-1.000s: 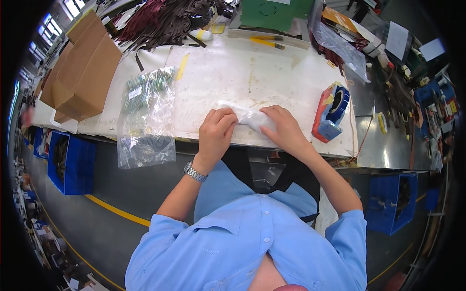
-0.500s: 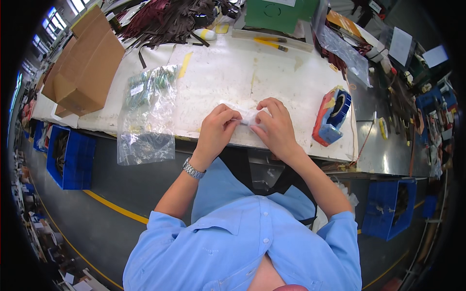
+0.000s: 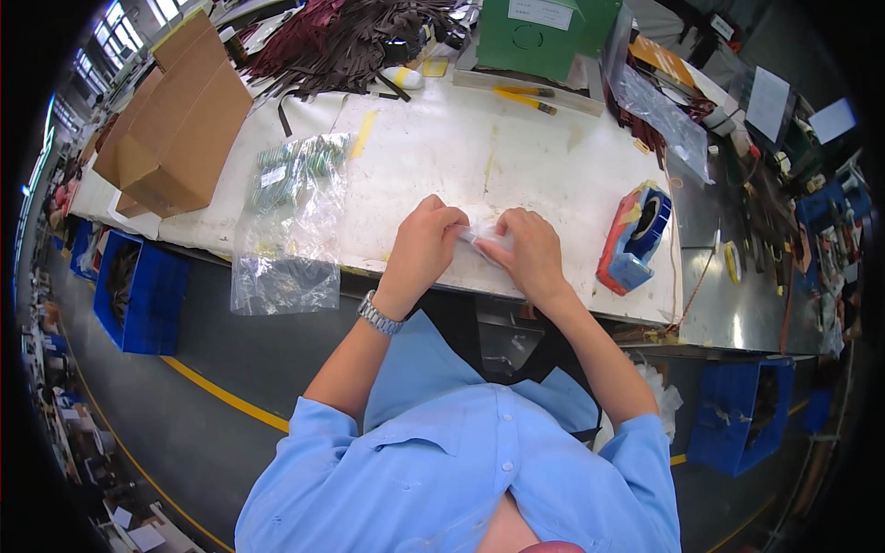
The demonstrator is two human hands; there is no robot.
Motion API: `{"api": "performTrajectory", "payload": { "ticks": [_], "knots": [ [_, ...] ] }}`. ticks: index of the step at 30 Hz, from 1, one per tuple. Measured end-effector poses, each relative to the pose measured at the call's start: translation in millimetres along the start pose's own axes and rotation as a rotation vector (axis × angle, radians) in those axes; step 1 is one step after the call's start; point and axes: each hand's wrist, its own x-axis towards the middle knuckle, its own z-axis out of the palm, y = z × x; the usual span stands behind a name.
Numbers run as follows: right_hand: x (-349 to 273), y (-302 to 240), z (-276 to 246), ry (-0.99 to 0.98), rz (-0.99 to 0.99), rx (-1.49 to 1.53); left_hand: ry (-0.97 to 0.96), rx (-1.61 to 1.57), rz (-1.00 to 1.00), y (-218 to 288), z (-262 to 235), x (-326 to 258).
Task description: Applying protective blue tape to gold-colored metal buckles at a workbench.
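- Small clear plastic packet [image 3: 486, 238]: pinched between both hands just above the near edge of the white worktable [image 3: 516, 157], directly in front of the person; what it contains is too small to make out.
- The left hand [image 3: 426, 241] closes its fingertips on the packet's left end, knuckles up, with a metal wristwatch [image 3: 379, 314] on the wrist behind it.
- The right hand [image 3: 528, 252] grips the packet's right end, fingers curled down over it, so the two hands nearly touch across the packet.
- To the right of the grip, near but apart from the right hand, a red and blue tape dispenser [image 3: 634, 239] stands close to the table's right edge.
- To the left of the grip, well apart from the left hand, a large clear plastic bag [image 3: 290, 221] with greenish parts in its upper end lies flat and hangs over the table's front edge.
- Farther left beyond that bag sits an open brown cardboard box [image 3: 171, 120].
- Beyond the grip, at the far side of the table, lie a heap of dark straps [image 3: 346, 37], a green box [image 3: 548, 37] and a yellow-handled tool [image 3: 524, 97].
- Below the table to the left of the grip, a blue bin [image 3: 138, 290] stands on the grey floor.
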Motion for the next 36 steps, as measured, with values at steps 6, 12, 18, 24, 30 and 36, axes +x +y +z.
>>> {"api": "performTrajectory", "payload": {
  "ticks": [6,12,18,24,30,36],
  "knots": [
    [-3,2,3,-0.012,0.026,0.037,-0.297,-0.078,0.0,-14,-22,11],
    [-6,2,3,0.009,0.034,0.053,-0.209,0.063,0.006,-1,-6,9],
    [-9,-3,7,0.078,0.018,0.023,-0.035,0.136,0.073,-1,25,14],
    [3,24,-8,-0.212,0.15,0.349,-0.108,-0.214,-0.126,-18,11,13],
    [6,2,0,-0.124,0.008,0.202,-0.157,-0.289,-0.14,-16,7,14],
    [2,-14,19,0.059,-0.092,0.085,-0.144,-0.615,-0.29,-25,4,8]
  ]
}}
